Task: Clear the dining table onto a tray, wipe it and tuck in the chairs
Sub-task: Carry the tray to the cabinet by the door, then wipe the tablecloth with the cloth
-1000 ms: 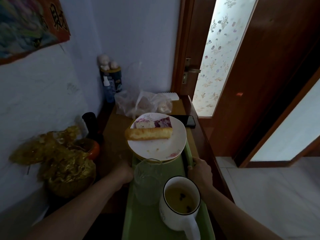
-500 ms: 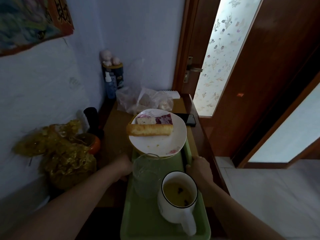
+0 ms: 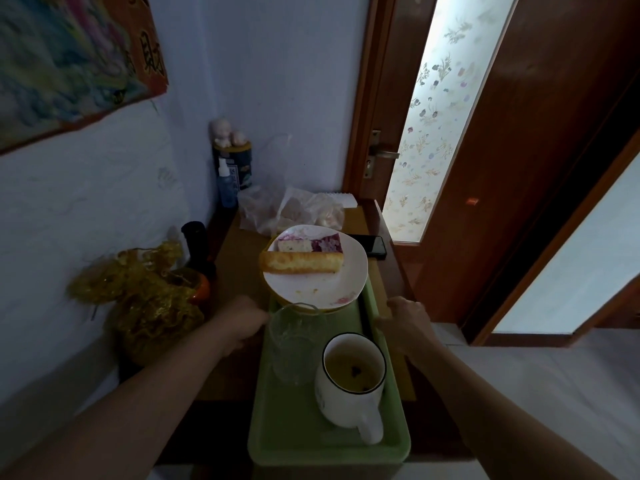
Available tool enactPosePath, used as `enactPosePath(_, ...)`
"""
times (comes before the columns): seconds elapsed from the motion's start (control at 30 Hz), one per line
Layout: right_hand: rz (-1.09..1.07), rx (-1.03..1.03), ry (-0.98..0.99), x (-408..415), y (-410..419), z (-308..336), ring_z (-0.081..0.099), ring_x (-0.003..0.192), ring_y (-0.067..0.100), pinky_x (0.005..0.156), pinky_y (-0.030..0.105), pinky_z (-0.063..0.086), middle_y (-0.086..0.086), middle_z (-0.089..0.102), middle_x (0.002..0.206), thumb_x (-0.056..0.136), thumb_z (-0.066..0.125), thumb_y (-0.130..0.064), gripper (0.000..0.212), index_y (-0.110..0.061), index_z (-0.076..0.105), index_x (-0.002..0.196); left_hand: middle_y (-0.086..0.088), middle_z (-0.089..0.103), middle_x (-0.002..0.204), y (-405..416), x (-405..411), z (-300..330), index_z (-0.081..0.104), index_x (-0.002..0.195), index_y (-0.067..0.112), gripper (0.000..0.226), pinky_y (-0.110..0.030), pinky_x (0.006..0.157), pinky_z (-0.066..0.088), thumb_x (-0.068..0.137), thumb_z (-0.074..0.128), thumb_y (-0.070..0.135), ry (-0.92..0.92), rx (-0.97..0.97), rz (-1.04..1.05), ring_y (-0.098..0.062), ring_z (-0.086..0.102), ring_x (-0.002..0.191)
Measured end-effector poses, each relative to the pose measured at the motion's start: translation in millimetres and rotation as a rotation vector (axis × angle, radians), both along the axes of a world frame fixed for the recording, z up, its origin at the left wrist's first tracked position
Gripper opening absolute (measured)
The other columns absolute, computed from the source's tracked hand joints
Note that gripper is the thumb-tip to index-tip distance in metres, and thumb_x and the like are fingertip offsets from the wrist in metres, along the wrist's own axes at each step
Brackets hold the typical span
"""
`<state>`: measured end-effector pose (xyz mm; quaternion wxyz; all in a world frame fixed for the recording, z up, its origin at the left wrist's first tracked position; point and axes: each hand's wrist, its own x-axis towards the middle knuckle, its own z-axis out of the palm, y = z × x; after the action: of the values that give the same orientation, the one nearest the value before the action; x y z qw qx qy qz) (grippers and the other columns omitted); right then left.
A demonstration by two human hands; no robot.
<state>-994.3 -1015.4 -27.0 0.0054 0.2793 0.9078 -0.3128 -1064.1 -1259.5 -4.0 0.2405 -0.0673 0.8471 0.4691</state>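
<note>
A green tray [image 3: 287, 434] lies lengthwise on a narrow wooden side table [image 3: 239, 271]. On it stand a white plate [image 3: 322, 289] with a bread roll [image 3: 301, 264] and a slice of purple cake [image 3: 311, 244], a clear glass [image 3: 294, 344], and a white mug [image 3: 349, 382] with yellowish liquid. My left hand [image 3: 242, 320] grips the tray's left rim. My right hand [image 3: 403, 317] grips the right rim, fingers curled over it.
A black phone [image 3: 372, 244] lies beyond the plate. Clear plastic bags [image 3: 291, 211], a spray bottle [image 3: 227, 185] and a tin [image 3: 239, 164] fill the far corner. A gold foil bundle [image 3: 145, 296] and a dark bottle [image 3: 197, 247] stand left. A wooden door [image 3: 485, 150] is on the right.
The whole near end of the tray has come into view as the camera drew back. Both hands keep their hold on its rims.
</note>
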Motion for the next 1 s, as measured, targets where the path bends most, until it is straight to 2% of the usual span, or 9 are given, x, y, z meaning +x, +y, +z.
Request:
enactPosePath(0.07, 0.006, -0.018, 0.018, 2.6, -1.4, 9.1, 0.057, 0.108, 0.029, 0.087, 0.042, 0.054, 0.016, 0.048, 0.132, 0.083, 0.067, -0.029, 0.056, -0.012, 0.049, 0.133, -0.011, 0.052, 0.112, 2.9, 2.5, 8.8, 0.055, 0.101, 0.01, 0.016, -0.032, 0.075, 0.04, 0.088, 0.061, 0.018, 0.108, 0.009, 0.032, -0.019, 0.052, 0.089)
enactPosePath(0.17, -0.019, -0.053, 0.065, 9.8, -5.6, 23.2, 0.049, 0.118, 0.031, 0.093, 0.043, 0.051, 0.014, 0.038, 0.137, 0.081, 0.07, -0.033, 0.065, -0.015, 0.043, 0.137, -0.011, 0.049, 0.129, 8.7, 13.3, 23.0, 0.046, 0.128, 0.009, 0.047, -0.031, 0.081, 0.041, 0.087, 0.063, 0.023, 0.266, -0.013, 0.094, -0.024, 0.05, 0.111)
enactPosePath(0.27, -0.025, -0.06, 0.112, 18.5, -9.7, 36.6, 0.049, 0.118, 0.032, 0.093, 0.045, 0.051, 0.014, 0.037, 0.138, 0.079, 0.07, -0.035, 0.066, -0.017, 0.042, 0.137, -0.01, 0.049, 0.127, 16.7, 23.5, 35.6, 0.047, 0.127, 0.013, 0.049, -0.031, 0.076, 0.046, 0.084, 0.066, 0.027, 0.395, -0.012, 0.057, -0.02, 0.051, 0.101)
enactPosePath(0.37, -0.023, -0.071, 0.141, 34.5, -11.7, 50.2, 0.047, 0.12, 0.033, 0.094, 0.046, 0.05, 0.015, 0.035, 0.137, 0.08, 0.07, -0.033, 0.07, -0.016, 0.037, 0.14, -0.01, 0.042, 0.134, 32.0, 31.0, 46.5, 0.042, 0.132, 0.017, 0.054, -0.033, 0.081, 0.047, 0.085, 0.066, 0.028, 0.459, -0.005, -0.03, -0.024, 0.049, 0.113)
enactPosePath(0.5, -0.013, -0.04, 0.194, 59.3, -7.7, 65.6, 0.047, 0.116, 0.031, 0.093, 0.045, 0.05, 0.012, 0.038, 0.128, 0.08, 0.069, -0.034, 0.062, -0.017, 0.042, 0.133, -0.011, 0.043, 0.135, 62.9, 42.5, 57.4, 0.043, 0.13, 0.015, 0.054, -0.041, 0.096, 0.044, 0.083, 0.067, 0.028, 0.493, 0.031, -0.161, -0.029, 0.045, 0.12)
enactPosePath(0.6, -0.04, -0.043, 0.218, 76.5, 1.5, 75.5, 0.042, 0.118, 0.026, 0.098, 0.041, 0.047, 0.008, 0.035, 0.131, 0.08, 0.069, -0.035, 0.066, -0.02, 0.039, 0.137, -0.009, 0.045, 0.136, 90.3, 56.5, 62.1, 0.042, 0.132, 0.016, 0.055, -0.043, 0.101, 0.041, 0.085, 0.065, 0.03, 0.478, 0.076, -0.26, -0.027, 0.043, 0.125)
enactPosePath(0.73, -0.103, -0.031, 0.247, 104.5, 27.9, 82.0, 0.034, 0.13, 0.025, 0.1, 0.034, 0.04, 0.007, 0.026, 0.145, 0.083, 0.067, -0.035, 0.073, -0.022, 0.029, 0.144, -0.006, 0.045, 0.138, 133.0, 80.8, 68.5, 0.042, 0.133, 0.016, 0.054, -0.039, 0.101, 0.041, 0.086, 0.064, 0.032, 0.505, 0.11, -0.346, -0.024, 0.043, 0.127)
enactPosePath(0.83, -0.149, -0.038, 0.268, 132.8, 53.9, 85.4, 0.038, 0.126, 0.023, 0.094, 0.029, 0.044, 0.007, 0.028, 0.144, 0.083, 0.068, -0.034, 0.073, -0.022, 0.03, 0.144, -0.005, 0.047, 0.135, 169.2, 102.5, 75.0, 0.043, 0.133, 0.016, 0.053, -0.033, 0.094, 0.042, 0.087, 0.063, 0.032, 0.529, 0.121, -0.393, -0.023, 0.047, 0.123)
enactPosePath(1.0, -0.238, 0.0, 0.292, 189.9, 110.3, 99.6, 0.044, 0.126, 0.023, 0.103, 0.038, 0.044, 0.008, 0.032, 0.145, 0.084, 0.068, -0.032, 0.072, -0.022, 0.03, 0.144, 0.0, 0.052, 0.127, 236.0, 146.4, 85.9, 0.046, 0.129, 0.02, 0.05, -0.03, 0.089, 0.044, 0.084, 0.066, 0.029, 0.547, 0.157, -0.441, -0.018, 0.049, 0.117)
